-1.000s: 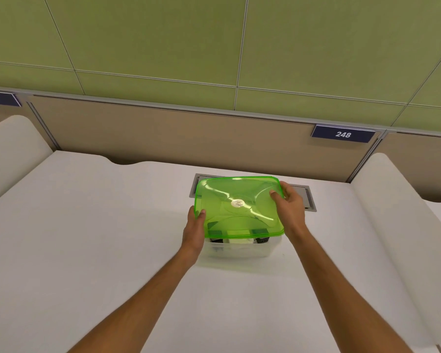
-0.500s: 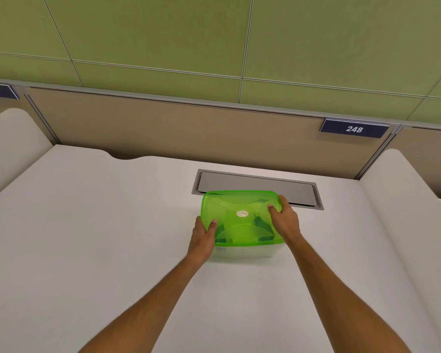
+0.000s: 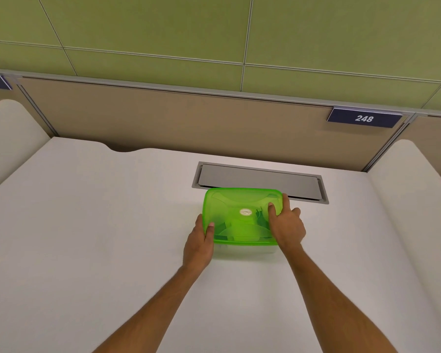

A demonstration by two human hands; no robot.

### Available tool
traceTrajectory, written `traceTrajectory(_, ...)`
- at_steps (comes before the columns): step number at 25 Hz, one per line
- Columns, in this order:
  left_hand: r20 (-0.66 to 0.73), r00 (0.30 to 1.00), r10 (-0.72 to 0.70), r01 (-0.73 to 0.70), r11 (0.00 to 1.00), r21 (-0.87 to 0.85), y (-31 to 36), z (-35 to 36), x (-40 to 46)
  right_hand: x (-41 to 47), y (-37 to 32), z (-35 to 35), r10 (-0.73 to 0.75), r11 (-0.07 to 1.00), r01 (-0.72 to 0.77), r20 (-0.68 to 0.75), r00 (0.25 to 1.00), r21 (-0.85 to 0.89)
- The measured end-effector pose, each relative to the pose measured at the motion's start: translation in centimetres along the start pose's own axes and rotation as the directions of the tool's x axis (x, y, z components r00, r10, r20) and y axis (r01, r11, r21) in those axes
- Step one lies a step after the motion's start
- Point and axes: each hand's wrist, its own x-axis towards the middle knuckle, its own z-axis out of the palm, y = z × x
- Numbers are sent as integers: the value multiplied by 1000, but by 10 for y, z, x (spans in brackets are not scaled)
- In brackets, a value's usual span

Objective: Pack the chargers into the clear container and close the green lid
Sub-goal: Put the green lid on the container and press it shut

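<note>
1. Head view, centre: green lid [image 3: 242, 215] sits flat on top of the clear container [image 3: 245, 249]; only a thin pale strip of the container shows under the lid's near edge. Both stand on the white desk [image 3: 99, 225], just right of frame centre.
2. Lid is see-through green w/ a small round white sticker [image 3: 245, 212] near its middle. Dark shapes show through it, likely the chargers [image 3: 260, 217], but too blurred to tell how many or how they lie.
3. Left hand [image 3: 200, 244]: at the lid's lower-left corner. Thumb lies on top of the lid, other fingers curl round the left side & go out of sight below the rim. Fingers closed round the lid edge; can't tell if they also touch the container wall.
4. Right hand [image 3: 287, 226]: on the lid's right end. Thumb flat on the lid top, index finger up along the far right corner, other fingers wrapped down the right side. Also closed on the lid edge.
5. Both forearms come in from the bottom of the frame, bare, meeting the box from lower left & lower right.
6. Just behind the box, upper centre-right: grey cable flap [image 3: 260, 182] set in the desk; lid's far edge overlaps its front rim in the pic.
7. Upper right: dark plate reading 248 [image 3: 364, 118] on the beige partition [image 3: 163, 118]. Green wall panels [image 3: 150, 24] fill the top of the frame.
</note>
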Motion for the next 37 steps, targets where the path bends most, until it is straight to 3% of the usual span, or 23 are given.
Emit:
traceTrajectory(2, -80, 997, -23, 27, 998, 52, -4, 1, -1, 0, -1, -2, 7, 1000, -7, 1, 1000, -8)
traceTrajectory(6, -98, 978, -182, 142, 937, -318, -1, 6, -3, -6, 0, -3, 10, 1000, -10, -3, 1000, 4)
traceTrajectory(11, -78, 960, -268, 212, 881, -422, 3, 3, -1, -11, 2, -2, 15, 1000, -15, 9, 1000, 15)
traceTrajectory(14, -98, 963, -250, 202, 916, -346, 2, -3, 2, -10, 2, -3, 16, 1000, -16, 15, 1000, 11)
traceTrajectory(18, -58, 987, -150, 148, 988, -37, 11, -15, 21, -14, 4, -3, 18, 1000, -18, 9, 1000, 12)
traceTrajectory(24, 32, 998, -58, 56, 996, 65, 41, -11, 76, -19, 4, 0, 30, 1000, -30, -4, 1000, 8)
traceTrajectory(32, -51, 998, 42, -29, 971, 238, 54, -3, 110, -12, 2, 5, 11, 998, -12, -18, 1000, -67)
traceTrajectory(37, -105, 993, 58, -29, 966, 255, 52, -1, 111, 2, 0, 3, -61, 995, 63, 20, 998, -83)
